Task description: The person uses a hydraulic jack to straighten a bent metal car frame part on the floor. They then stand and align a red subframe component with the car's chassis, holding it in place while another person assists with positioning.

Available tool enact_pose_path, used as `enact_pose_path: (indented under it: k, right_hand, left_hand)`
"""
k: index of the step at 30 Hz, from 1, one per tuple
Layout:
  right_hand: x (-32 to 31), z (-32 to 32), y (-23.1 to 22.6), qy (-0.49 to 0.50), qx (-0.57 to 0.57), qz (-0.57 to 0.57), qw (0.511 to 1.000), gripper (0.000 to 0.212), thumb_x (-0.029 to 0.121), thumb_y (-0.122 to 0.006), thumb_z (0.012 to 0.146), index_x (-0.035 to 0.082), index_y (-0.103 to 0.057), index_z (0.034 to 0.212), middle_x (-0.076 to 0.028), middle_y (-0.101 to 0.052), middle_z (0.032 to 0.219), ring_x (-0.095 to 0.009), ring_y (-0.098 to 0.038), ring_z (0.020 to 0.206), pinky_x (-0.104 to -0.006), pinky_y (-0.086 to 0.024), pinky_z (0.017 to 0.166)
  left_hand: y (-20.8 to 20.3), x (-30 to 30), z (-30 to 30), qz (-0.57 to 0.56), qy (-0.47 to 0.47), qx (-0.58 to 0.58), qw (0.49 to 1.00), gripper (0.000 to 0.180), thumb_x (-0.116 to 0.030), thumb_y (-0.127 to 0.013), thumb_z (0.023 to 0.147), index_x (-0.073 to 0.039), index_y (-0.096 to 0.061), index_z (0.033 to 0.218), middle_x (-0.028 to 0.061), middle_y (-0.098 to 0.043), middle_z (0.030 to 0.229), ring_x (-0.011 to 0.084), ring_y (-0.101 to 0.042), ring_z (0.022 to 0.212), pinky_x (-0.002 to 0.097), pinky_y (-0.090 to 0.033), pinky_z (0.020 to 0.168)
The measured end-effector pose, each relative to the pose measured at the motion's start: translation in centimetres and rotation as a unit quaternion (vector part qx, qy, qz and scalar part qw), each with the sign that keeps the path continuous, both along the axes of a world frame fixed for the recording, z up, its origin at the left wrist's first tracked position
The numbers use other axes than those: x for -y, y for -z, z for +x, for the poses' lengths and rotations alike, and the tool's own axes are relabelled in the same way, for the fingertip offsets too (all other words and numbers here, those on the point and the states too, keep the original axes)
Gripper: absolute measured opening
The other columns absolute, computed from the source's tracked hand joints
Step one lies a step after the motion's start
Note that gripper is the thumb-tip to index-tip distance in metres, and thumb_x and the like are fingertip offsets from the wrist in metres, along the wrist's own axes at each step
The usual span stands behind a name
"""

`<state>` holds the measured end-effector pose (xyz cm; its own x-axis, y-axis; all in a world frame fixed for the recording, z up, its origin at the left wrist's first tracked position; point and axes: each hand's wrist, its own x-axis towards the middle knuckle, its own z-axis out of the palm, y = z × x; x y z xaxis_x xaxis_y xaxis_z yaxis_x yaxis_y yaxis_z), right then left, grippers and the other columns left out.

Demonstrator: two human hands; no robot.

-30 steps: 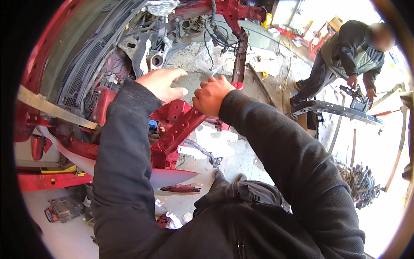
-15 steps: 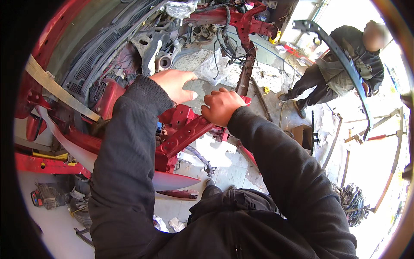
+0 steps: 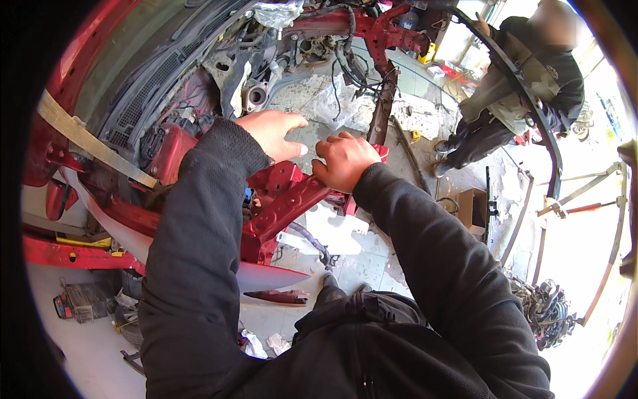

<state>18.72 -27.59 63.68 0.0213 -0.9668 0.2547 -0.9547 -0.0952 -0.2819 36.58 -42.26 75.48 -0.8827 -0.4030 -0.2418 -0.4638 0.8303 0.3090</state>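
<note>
My left hand (image 3: 276,134) is open above the stripped engine bay, thumb and fingers apart and nothing in it. Just beside it, my right hand (image 3: 345,161) curls over the front end of a red painted frame rail (image 3: 287,211); its fingertips are partly hidden. The rail runs back toward the bare red body of the car. Beyond my left hand lie a round metal pipe flange (image 3: 254,97) and loose wiring (image 3: 340,73). A crumpled clear plastic sheet (image 3: 331,105) is past my fingers.
At the right, a person in dark clothes (image 3: 531,80) holds a long curved black bar (image 3: 515,73). A cardboard box (image 3: 472,207), a thin rod frame (image 3: 591,186) and a tangled engine part (image 3: 546,312) stand on the floor. A loose plank (image 3: 93,136) leans at the left.
The other person has shifted and the curved black bar has swung, its upper end moving left. My hands stay nearly in place, with the view shifting slightly.
</note>
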Motion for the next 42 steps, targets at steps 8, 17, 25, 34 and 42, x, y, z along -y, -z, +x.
enact_pose_path:
  k: [8,17,25,34,42]
  right_hand:
    - [0.0,0.1,0.0,0.005,0.005,-0.008,1.000,0.034,0.036,-0.068,0.097,0.005,-0.079,0.101,-0.018,-0.082,0.100,-0.041,-0.076,0.106,-0.0540,-0.063,0.092]
    - [-0.2,-0.2,0.9,0.001,0.015,-0.050,0.999,0.029,0.034,-0.070,0.096,0.005,-0.076,0.097,-0.016,-0.078,0.099,-0.041,-0.074,0.103,-0.0542,-0.062,0.091]
    - [-5.7,1.1,-0.7,-0.057,0.167,-0.199,0.964,0.024,0.010,-0.076,0.089,0.004,-0.071,0.111,-0.016,-0.069,0.116,-0.040,-0.065,0.108,-0.0503,-0.054,0.096]
    - [-28.6,-1.4,8.9,0.201,0.346,0.001,0.916,0.016,0.004,-0.074,0.096,-0.001,-0.072,0.111,-0.019,-0.070,0.109,-0.037,-0.073,0.099,-0.0447,-0.062,0.086]
    - [-31.0,-7.0,9.7,0.362,0.591,0.037,0.720,0.036,0.035,-0.068,0.115,0.005,-0.067,0.136,-0.005,-0.073,0.119,-0.016,-0.070,0.102,-0.0359,-0.058,0.086]
  left_hand:
    - [-0.4,-0.3,0.1,-0.016,0.002,0.012,1.000,0.066,-0.038,-0.078,0.102,-0.007,-0.062,0.158,0.0258,-0.074,0.141,0.0412,-0.075,0.125,0.0476,-0.058,0.108]
    - [0.0,0.1,0.3,-0.004,-0.006,0.021,1.000,0.066,-0.040,-0.080,0.101,-0.006,-0.063,0.156,0.0251,-0.075,0.139,0.0405,-0.075,0.126,0.0472,-0.058,0.108]
    - [0.5,0.2,0.3,-0.008,-0.003,0.020,1.000,0.066,-0.037,-0.080,0.104,-0.006,-0.060,0.159,0.0257,-0.074,0.141,0.0374,-0.077,0.120,0.0454,-0.060,0.104]
    - [-1.0,-0.1,0.5,0.015,-0.032,0.031,0.999,0.068,-0.041,-0.078,0.106,-0.007,-0.059,0.161,0.0249,-0.072,0.146,0.0362,-0.078,0.121,0.0447,-0.061,0.105]
    - [-0.1,0.1,0.0,0.029,-0.011,0.039,0.999,0.069,-0.042,-0.079,0.104,-0.007,-0.060,0.160,0.0260,-0.074,0.145,0.0384,-0.076,0.126,0.0464,-0.059,0.109]
